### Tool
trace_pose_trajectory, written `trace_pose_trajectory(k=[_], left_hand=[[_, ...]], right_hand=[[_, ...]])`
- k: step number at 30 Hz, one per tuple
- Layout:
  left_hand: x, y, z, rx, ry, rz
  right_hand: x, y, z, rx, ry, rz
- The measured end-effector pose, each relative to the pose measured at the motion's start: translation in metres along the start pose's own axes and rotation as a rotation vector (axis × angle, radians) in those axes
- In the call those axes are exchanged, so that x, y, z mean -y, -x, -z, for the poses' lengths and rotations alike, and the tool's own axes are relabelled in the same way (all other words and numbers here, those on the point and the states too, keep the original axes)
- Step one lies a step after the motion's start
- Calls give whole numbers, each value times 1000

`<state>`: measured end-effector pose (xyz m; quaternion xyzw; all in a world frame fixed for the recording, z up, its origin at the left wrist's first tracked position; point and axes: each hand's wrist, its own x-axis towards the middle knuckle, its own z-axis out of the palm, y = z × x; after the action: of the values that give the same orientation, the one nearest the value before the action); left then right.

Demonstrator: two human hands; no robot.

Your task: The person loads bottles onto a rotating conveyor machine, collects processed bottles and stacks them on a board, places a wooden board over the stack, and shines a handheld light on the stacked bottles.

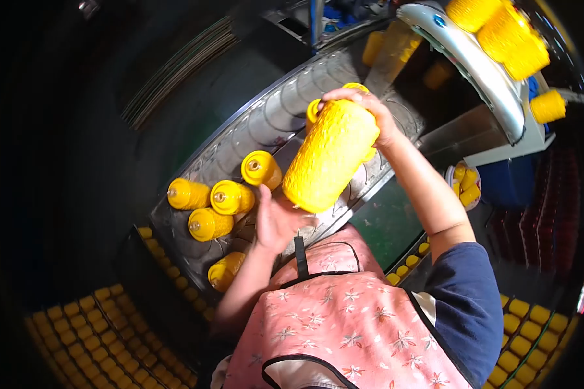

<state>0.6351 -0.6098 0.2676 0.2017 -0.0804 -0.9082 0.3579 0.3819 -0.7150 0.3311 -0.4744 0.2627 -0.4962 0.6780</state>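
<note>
A large spool of yellow yarn point(331, 155) is held up at a tilt in front of me. My right hand point(370, 113) grips it at its far upper end. Near its lower end is my left hand point(276, 220), thumb raised and fingers apart; some of its fingers are blurred, and I cannot tell whether they touch the spool. Left of that hand, several yellow spools stand on the metal table, among them one yellow spool point(261, 168) close to my thumb. Another yellow spool point(226, 271) lies beside my left forearm. More yellow spools are partly hidden behind the held one.
The metal table point(207, 155) has a raised rim. At the upper right stands a silver-white machine point(480, 65) with yellow spools on top. A round container point(466, 185) of yellow pieces is below it. Rows of yellow spools point(91, 324) fill racks at the lower left and right.
</note>
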Motion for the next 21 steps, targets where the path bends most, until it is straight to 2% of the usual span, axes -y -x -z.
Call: trace_pose_trajectory(k=[2,3,5,6,8,9,10,12,13,15,17,19,21], left_hand=[[18,-5,-26,299,127,117],[22,-3,-26,296,121,135],[31,-1,-31,81,-178,-76],[38,-3,-41,84,-188,-57],[52,-7,-59,-74,-912,-744],[44,-13,-53,-39,-1418,-970],[45,-16,-53,-23,-1413,-958],[48,-19,-55,-117,-1780,-1030],[49,-20,-54,-105,-1777,-1025],[49,-21,-47,-4,-1288,-850],[24,-16,-29,-24,-1444,-844],[-3,-15,-19,-314,-1432,-773],[-31,-18,-20,-470,-1632,-715]], right_hand=[[-2,16,2,45,-73,9],[-1,23,-3,12,-55,-1],[10,34,-5,-13,36,-16],[18,43,-6,-31,32,-6],[28,63,-10,-395,-63,-304],[24,68,-7,-347,-75,-209],[21,72,-3,-365,-73,-207],[17,77,6,-287,-78,-92],[15,79,9,-274,-87,-54],[18,84,17,-271,-112,-31],[20,87,29,-259,-136,-10],[23,91,45,-203,-83,86],[27,98,64,-191,-78,94]])
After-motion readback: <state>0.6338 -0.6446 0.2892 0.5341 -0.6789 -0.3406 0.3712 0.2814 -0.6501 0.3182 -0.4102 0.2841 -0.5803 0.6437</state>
